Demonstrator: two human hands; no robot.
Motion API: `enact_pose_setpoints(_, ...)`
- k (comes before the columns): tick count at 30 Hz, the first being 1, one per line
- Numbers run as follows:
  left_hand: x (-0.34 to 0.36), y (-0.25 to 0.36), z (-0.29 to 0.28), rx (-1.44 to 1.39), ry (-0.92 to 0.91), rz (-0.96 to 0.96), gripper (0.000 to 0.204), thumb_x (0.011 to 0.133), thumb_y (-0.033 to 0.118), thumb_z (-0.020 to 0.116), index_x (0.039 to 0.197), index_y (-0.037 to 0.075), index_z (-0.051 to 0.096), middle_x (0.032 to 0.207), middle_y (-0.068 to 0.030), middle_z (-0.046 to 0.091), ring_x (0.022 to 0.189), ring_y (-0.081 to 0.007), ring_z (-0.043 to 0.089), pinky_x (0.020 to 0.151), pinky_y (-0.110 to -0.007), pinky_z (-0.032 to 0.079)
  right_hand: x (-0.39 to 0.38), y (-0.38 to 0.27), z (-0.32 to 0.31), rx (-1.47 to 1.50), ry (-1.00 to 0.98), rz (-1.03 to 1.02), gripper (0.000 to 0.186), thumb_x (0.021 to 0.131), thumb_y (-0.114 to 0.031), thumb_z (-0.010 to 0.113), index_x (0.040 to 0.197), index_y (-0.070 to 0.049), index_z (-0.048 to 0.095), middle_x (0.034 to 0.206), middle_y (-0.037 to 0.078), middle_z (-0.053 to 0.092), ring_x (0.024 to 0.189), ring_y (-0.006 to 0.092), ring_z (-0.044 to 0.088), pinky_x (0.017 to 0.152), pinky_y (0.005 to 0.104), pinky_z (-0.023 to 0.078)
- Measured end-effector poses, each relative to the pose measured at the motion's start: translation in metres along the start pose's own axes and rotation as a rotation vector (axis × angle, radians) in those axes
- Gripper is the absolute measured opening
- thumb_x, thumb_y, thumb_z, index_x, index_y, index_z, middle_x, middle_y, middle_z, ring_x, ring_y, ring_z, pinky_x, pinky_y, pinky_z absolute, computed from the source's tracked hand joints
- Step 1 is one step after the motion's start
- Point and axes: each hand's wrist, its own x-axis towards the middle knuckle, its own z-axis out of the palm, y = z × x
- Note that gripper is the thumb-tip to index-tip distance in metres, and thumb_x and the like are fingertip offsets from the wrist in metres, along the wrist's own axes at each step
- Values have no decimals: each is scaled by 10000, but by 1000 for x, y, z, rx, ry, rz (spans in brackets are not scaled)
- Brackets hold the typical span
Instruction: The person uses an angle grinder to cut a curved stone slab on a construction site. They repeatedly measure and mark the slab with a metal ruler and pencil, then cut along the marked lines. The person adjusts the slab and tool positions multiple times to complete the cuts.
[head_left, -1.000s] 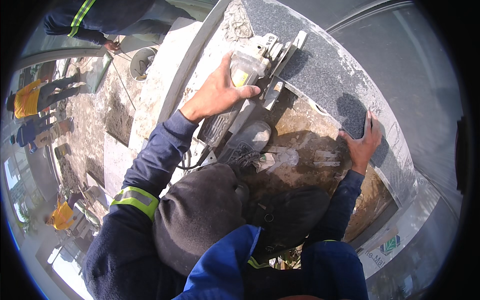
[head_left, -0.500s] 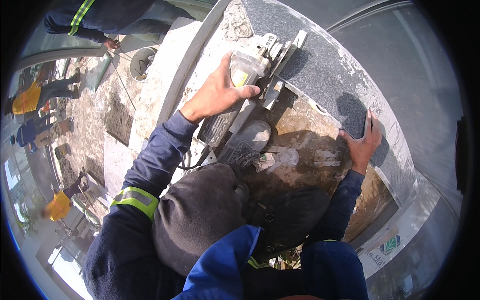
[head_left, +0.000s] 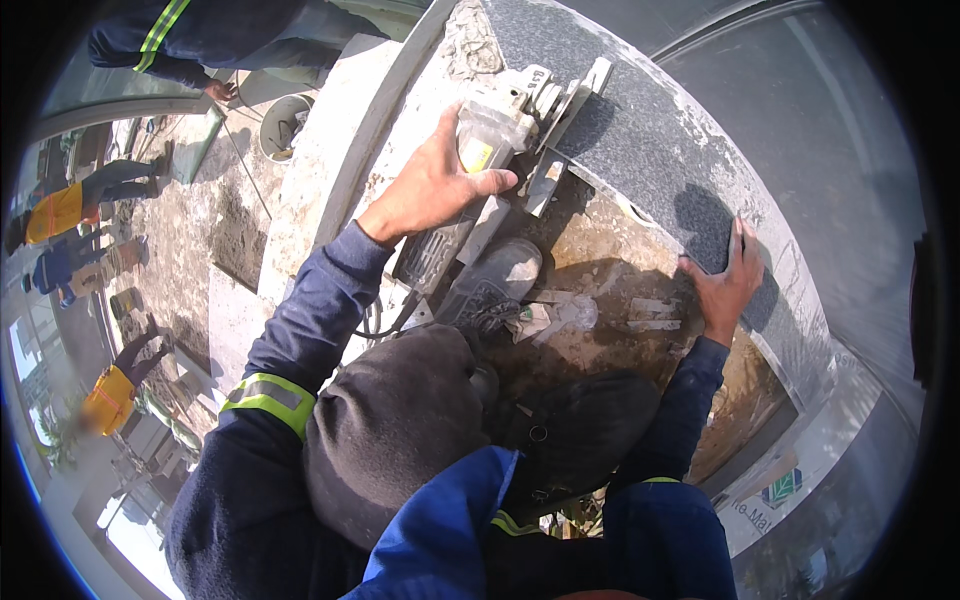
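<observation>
My left hand (head_left: 430, 190) is closed round the body of a dusty angle grinder (head_left: 490, 130), thumb on its near side. The grinder's disc and guard (head_left: 575, 105) stand on edge over a dark grey granite slab (head_left: 620, 150); whether the disc touches the stone, I cannot tell. A flat metal piece (head_left: 545, 182) lies beside the tool. My right hand (head_left: 722, 285) rests at the right part of the slab, thumb at its inner edge and fingers spread over the top. The grinder's cord (head_left: 385, 328) curves down near my left forearm.
My shoe (head_left: 505, 275) stands on dirty ground with scraps (head_left: 655, 315). A glass panel (head_left: 800, 110) borders the slab on the right. At the upper left, another person (head_left: 225, 45) stands near a white bucket (head_left: 285, 125). Several people are farther left, some in orange vests (head_left: 55, 212).
My hands have stayed almost in place, with the grinder shifting only slightly. The people in orange vests at the far left have moved a little.
</observation>
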Motion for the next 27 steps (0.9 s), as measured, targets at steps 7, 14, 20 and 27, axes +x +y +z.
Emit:
enact_pose_setpoints(7,2,-10,2,66,28,27,1182,788,464,869,1516,-199,217,1141,-311,648,1085,-359,660,980,-384,513,-2,2,1,-34,-7,4,1126,570,-695,858,1502,-153,531,1513,59,526,1424,295,460,1180,559,292)
enact_pose_setpoints(14,0,-14,3,56,50,55,1174,783,455,872,1512,-199,226,1101,-289,648,1045,-342,661,957,-377,518,-1,3,1,-48,-6,-9,1131,592,-724,835,1511,-138,532,1515,78,538,1404,319,481,1174,519,314)
enact_pose_setpoints(20,-1,-12,4,49,59,89,1161,785,452,870,1507,-199,236,1117,-301,649,1062,-350,663,962,-376,519,-1,3,2,-37,-1,-5,1129,581,-718,842,1505,-144,538,1510,69,537,1413,315,470,1177,532,312)
enact_pose_setpoints(27,-2,-4,2,42,27,25,1122,802,399,842,1494,-230,222,1272,-339,587,1225,-361,586,1071,-377,445,-2,3,2,-33,7,-3,1133,568,-731,840,1497,-156,541,1492,62,537,1412,305,468,1169,567,310)
